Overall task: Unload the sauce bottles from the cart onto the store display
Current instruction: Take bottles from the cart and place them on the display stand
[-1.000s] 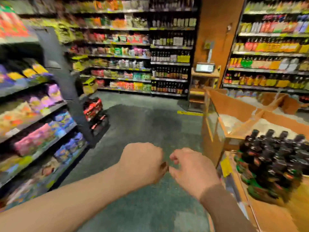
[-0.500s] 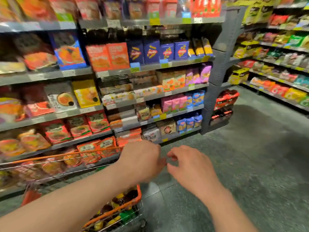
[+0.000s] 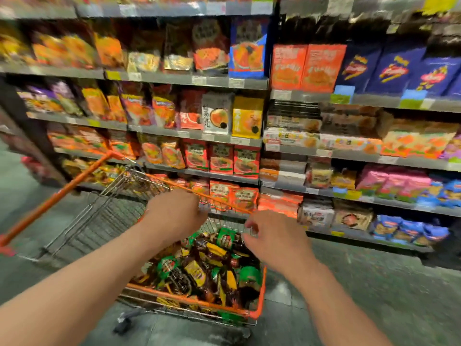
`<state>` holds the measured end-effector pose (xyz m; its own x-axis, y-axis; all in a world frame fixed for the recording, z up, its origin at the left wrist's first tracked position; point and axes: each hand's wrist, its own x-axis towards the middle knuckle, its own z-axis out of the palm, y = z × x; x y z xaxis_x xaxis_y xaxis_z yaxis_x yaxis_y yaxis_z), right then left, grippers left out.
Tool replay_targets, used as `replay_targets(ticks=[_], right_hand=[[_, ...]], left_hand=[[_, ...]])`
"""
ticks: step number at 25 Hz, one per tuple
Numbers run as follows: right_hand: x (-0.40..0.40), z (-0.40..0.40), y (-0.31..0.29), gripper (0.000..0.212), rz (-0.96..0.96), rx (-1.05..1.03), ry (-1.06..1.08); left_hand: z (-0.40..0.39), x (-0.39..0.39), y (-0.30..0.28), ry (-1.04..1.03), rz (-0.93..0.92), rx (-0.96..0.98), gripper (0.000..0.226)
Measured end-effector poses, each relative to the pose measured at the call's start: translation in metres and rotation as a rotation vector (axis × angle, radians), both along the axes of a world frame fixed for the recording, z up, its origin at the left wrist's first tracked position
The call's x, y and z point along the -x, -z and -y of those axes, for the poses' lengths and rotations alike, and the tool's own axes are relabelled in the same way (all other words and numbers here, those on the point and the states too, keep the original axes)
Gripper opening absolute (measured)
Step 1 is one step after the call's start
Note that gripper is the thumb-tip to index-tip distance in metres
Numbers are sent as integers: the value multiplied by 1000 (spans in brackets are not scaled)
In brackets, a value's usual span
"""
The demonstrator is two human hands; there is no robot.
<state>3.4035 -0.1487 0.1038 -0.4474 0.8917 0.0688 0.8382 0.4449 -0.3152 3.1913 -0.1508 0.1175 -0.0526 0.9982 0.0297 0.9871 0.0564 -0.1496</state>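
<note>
Sauce bottles (image 3: pixel 199 268), too jumbled to count, fill one cart (image 3: pixel 257 312); two hands (image 3: pixel 174 213) hover, holding nothing.

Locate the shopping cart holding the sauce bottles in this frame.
In the head view the cart stands low and centre, before the snack shelves, bottles piled inside, under both hands.

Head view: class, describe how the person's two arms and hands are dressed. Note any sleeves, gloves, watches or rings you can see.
The left hand and the right hand are both bare, with no gloves. Both forearms are uncovered as far as the picture shows, no sleeves in view. No watch, bracelet or ring is visible, though the picture is blurred.
</note>
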Motion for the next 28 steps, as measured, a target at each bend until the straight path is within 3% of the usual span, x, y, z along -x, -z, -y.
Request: replay_targets(ticks=[5,10,19,28], right_hand=[[54,-30,34,31,46,77,-116],[125,-54,76,33,53,149,-80],[248,-69,166,38,102,375,210],[267,-69,293,45,216,656,320]], left_hand=[[-8,74,39,-107,-51,48,44],[-36,147,77,-69,-42,87,42],[-112,240,145,352,-9,272,51],[-135,251,278,600,9,519,58]])
